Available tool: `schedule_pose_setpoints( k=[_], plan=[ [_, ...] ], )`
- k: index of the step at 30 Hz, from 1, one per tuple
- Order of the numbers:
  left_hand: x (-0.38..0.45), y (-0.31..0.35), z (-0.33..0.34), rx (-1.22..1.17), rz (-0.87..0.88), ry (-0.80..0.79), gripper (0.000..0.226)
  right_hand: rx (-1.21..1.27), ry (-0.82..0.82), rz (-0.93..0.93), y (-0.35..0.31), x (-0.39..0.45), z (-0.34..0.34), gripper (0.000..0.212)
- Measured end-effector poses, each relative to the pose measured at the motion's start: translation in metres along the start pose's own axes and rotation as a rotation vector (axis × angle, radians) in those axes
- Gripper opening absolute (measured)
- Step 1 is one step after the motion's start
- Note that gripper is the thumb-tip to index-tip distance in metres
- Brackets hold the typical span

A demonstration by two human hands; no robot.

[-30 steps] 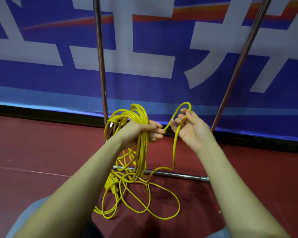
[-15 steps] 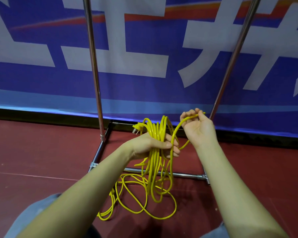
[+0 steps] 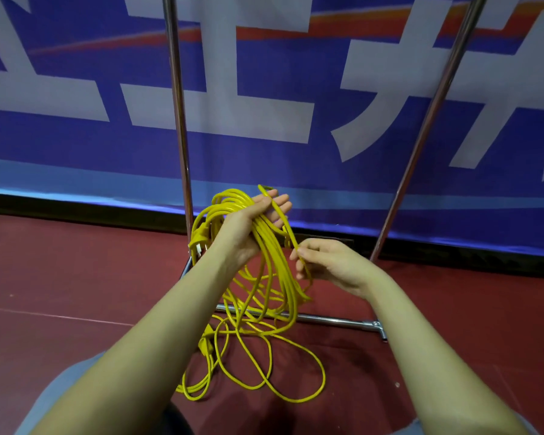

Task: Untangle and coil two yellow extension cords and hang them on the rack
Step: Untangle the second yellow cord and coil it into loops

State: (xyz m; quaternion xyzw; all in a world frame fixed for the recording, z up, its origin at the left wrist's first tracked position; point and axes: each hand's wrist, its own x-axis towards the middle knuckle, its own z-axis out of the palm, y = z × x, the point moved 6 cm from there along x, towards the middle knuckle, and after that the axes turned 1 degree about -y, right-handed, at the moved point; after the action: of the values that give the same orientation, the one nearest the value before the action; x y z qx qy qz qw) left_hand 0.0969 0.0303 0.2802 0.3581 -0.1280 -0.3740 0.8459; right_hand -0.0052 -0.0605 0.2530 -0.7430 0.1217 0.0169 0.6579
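Note:
A coil of yellow extension cord (image 3: 266, 259) hangs over my left hand (image 3: 252, 224), whose fingers are stretched out straight under the loops. One yellow plug (image 3: 198, 241) dangles at the coil's left side. My right hand (image 3: 330, 265) pinches a single strand that runs up across my left fingers. More yellow cord loops (image 3: 274, 368) lie tangled on the red floor below, with a second plug (image 3: 206, 343) among them. I cannot tell where one cord ends and the other begins.
The metal rack stands just behind the cords: a left upright pole (image 3: 178, 105), a slanted right pole (image 3: 434, 105) and a low base bar (image 3: 336, 321). A blue banner wall (image 3: 76, 146) closes off the back. My knees show at the bottom edge.
My left hand has spread its fingers under the coil and risen. My right hand has dropped from beside the coil's top to lower right, sliding down the strand.

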Motion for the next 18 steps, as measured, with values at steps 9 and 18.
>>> schedule_pose_setpoints(
  k=[9,18],
  plan=[
    [-0.01,-0.021,-0.012,0.432,-0.286,-0.044,0.02,0.377,0.256,-0.134,-0.026,-0.001,-0.025,0.027],
    [-0.004,-0.022,-0.004,0.059,-0.204,0.014,0.018,0.001,0.119,-0.088,-0.021,0.003,-0.006,0.027]
  ],
)
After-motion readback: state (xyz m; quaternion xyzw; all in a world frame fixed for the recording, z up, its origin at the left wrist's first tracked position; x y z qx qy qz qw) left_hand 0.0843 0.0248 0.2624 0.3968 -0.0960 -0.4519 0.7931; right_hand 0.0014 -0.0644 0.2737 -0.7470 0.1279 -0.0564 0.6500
